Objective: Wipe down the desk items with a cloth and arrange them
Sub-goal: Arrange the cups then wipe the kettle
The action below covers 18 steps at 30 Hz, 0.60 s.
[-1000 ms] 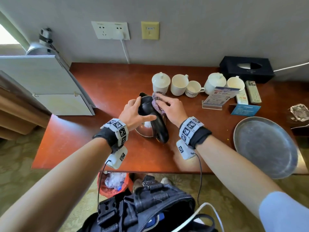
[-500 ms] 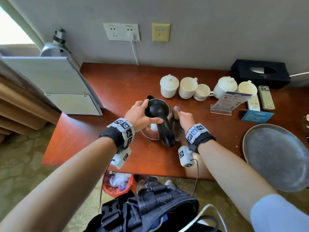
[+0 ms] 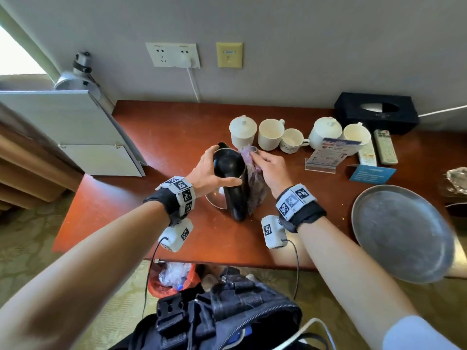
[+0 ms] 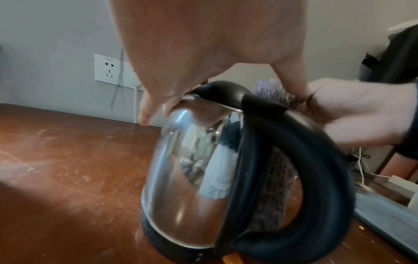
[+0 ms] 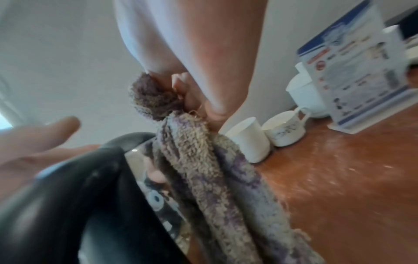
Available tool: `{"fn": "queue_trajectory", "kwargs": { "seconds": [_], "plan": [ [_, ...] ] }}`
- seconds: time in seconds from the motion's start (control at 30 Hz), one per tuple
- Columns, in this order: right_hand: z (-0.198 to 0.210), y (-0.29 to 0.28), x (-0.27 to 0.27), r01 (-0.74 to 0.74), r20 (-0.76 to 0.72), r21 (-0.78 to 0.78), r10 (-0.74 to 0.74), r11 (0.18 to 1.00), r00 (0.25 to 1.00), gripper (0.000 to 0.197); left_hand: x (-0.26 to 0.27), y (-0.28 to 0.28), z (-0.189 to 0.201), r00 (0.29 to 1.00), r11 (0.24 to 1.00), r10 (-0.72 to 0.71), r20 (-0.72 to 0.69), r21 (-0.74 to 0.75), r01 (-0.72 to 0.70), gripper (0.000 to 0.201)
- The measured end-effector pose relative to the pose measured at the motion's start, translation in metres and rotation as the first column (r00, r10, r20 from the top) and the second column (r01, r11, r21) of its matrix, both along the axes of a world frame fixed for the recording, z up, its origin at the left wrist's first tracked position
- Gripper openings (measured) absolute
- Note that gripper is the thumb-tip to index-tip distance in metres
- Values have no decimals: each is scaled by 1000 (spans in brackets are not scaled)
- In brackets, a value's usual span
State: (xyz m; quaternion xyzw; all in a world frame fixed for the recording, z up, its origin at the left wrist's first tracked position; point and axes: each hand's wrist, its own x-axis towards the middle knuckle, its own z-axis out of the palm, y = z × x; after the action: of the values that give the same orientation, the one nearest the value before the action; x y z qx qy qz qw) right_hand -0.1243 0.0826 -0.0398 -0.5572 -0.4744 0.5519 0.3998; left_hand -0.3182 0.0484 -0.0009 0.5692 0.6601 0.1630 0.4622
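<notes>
The kettle (image 3: 228, 183) is mirror-bright steel with a black lid, handle and base. The cloth (image 3: 255, 188) is mottled purple and beige terry. The desk (image 3: 161, 137) is reddish-brown. The cups (image 3: 270, 133) are white, the tissue box (image 3: 374, 114) black, the round tray (image 3: 401, 233) dull grey.

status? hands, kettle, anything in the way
Left hand grips the kettle by its lid. Right hand pinches the purple cloth against the kettle's side. White cups close behind; nothing blocking.
</notes>
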Motion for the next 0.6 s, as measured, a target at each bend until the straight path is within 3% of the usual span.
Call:
{"fn": "queue_trajectory", "kwargs": {
  "seconds": [0.13, 0.23, 0.3, 0.4, 0.5, 0.6],
  "plan": [
    [-24, -6, 27, 132, -6, -109, -134, 985, 991, 24, 10, -6, -2, 983, 998, 25, -183, 59, -15, 136],
    [-34, -14, 42, 175, -18, -136, -179, 975, 984, 23, 11, -5, -4, 974, 994, 99, -204, -26, -106, 123],
    [-33, -18, 45, 203, -29, -146, -209, 968, 978, 25, 11, -4, -1, 972, 994, 83, -219, -54, -97, 127],
    [-29, -23, 43, 198, -41, -143, -206, 970, 978, 26, 2, -11, 1, 983, 996, 72, -166, -42, -80, 127],
    [-27, -25, 35, 161, -43, -136, -168, 978, 985, 25, -18, -26, -3, 992, 992, 104, -70, -65, -109, 114],
    [-29, -23, 28, 157, -40, -132, -164, 979, 986, 24, -33, -40, -6, 988, 989, 133, -77, -60, -138, 100]
  ]
}}
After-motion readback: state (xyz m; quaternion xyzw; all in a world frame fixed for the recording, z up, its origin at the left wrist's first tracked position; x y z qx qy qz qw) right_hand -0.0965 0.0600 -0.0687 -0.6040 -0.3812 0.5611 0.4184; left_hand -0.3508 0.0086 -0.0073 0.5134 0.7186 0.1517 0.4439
